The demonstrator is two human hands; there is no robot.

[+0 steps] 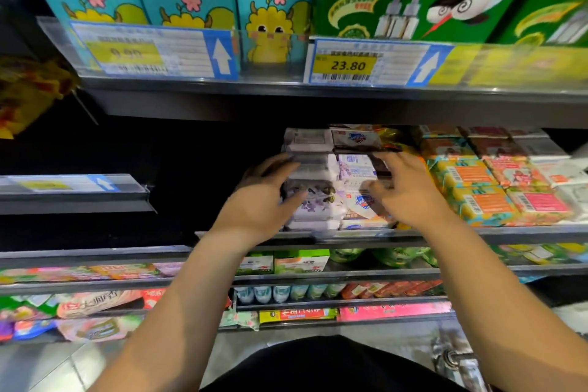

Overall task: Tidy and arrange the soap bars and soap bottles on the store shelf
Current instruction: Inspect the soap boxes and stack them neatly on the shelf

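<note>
On the shelf, at its front edge and left of the middle, the left hand curls round the left side of a stack of white soap packs printed with purple flowers, gripping it. Touching that stack on its right are white soap bars bearing a blue shield mark. The right hand lies over them, blurred, fingers spread and fairly straight, clasping nothing. Farther right, orange-and-yellow bars lie in rows.
</note>
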